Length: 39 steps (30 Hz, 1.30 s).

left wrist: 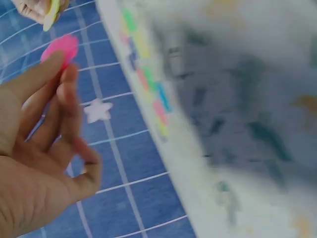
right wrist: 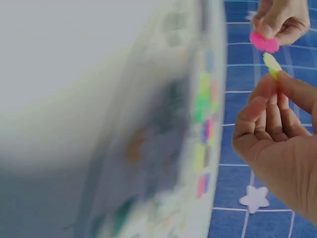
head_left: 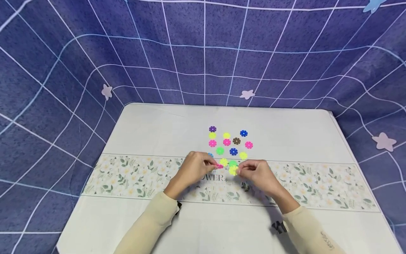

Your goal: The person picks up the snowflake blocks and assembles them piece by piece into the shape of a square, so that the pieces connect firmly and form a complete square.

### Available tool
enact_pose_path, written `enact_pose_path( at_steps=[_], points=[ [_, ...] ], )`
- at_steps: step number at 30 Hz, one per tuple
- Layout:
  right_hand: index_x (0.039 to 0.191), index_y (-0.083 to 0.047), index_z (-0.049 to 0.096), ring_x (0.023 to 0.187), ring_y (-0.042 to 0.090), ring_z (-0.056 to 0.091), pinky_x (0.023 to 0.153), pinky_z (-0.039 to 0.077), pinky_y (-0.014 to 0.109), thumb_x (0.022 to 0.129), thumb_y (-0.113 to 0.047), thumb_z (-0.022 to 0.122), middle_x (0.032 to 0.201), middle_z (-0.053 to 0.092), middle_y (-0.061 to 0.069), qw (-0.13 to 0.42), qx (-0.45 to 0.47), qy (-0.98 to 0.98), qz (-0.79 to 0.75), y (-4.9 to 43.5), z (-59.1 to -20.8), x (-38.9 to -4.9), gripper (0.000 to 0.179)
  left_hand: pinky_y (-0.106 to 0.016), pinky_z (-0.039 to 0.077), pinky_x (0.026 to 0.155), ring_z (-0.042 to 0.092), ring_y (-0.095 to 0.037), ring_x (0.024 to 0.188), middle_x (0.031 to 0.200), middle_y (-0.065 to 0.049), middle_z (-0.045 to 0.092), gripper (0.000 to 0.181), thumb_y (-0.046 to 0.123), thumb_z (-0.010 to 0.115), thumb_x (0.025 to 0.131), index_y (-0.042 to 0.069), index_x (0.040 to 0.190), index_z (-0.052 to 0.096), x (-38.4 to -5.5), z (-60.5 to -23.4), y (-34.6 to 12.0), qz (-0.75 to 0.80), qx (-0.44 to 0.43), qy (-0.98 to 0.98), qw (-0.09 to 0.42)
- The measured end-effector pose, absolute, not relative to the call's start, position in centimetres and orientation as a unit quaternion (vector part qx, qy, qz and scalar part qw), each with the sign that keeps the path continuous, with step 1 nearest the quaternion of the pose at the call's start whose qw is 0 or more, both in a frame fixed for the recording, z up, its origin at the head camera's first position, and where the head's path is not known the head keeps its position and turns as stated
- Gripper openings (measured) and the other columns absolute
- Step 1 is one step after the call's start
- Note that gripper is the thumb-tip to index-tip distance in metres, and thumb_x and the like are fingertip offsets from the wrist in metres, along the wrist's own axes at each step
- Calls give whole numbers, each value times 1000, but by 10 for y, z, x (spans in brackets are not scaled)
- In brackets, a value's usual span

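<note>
My left hand [head_left: 195, 167] pinches a pink notched plastic disc [left wrist: 60, 49] between thumb and forefinger. A yellow notched disc [head_left: 233, 170] is pinched by thumb and forefinger of my right hand [head_left: 258, 175]. Both discs are held up over the floral band of the table, close to each other with a small gap between them. In the right wrist view the yellow disc [right wrist: 271, 64] is nearly edge-on, just below the pink disc [right wrist: 265, 42]. Beyond the hands, more notched discs lie flat in loose rows, among them a brown one [head_left: 236, 141] and a purple one [head_left: 213, 129].
A white table cover [head_left: 152, 123] with a printed floral band [head_left: 317, 183] lies under the hands. Nearest them are a green disc [head_left: 233, 163] and a yellow disc [head_left: 223, 162]. A blue gridded curtain [head_left: 190, 53] with star shapes stands behind the table's far edge.
</note>
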State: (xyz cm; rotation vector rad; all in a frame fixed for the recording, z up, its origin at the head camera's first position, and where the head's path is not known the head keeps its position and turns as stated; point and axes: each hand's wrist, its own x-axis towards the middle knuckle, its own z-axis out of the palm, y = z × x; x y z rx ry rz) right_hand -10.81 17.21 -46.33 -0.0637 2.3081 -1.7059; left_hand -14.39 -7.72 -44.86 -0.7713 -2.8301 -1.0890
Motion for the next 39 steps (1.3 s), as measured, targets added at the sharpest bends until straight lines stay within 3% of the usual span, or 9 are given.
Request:
enact_pose_path(
  at_steps=[5, 10, 25, 39],
  points=[
    [98, 5, 68, 72, 19, 67, 67, 57, 30, 88, -19, 71, 81, 72, 7, 131, -3, 715, -687, 174, -434, -109, 27, -25, 47, 74, 66, -2, 75, 82, 9, 74, 6, 26, 80, 79, 23, 84, 79, -141, -426, -77, -393, -270, -869, 135],
    [95, 5, 65, 70, 15, 68, 65, 56, 27, 89, -13, 70, 78, 71, 3, 132, -14, 672, -728, 169, -415, -106, 20, -29, 45, 80, 69, -6, 81, 82, 7, 75, 7, 24, 80, 78, 21, 85, 79, -135, -414, -77, -407, -302, -841, 190],
    [91, 3, 63, 69, 12, 66, 65, 55, 25, 89, -8, 69, 77, 70, 2, 134, -18, 656, -743, 162, -408, -104, 12, -30, 41, 80, 69, -6, 78, 81, 7, 75, 8, 20, 81, 77, 20, 85, 79, -124, -408, -71, -391, -337, -823, 236],
    [92, 4, 63, 68, 13, 66, 65, 56, 23, 91, -4, 64, 77, 70, 3, 128, -12, 650, -749, 157, -407, -102, 9, -31, 44, 83, 69, -7, 78, 81, 5, 75, 7, 19, 81, 77, 19, 83, 78, -123, -413, -65, -390, -328, -828, 236]
  ],
)
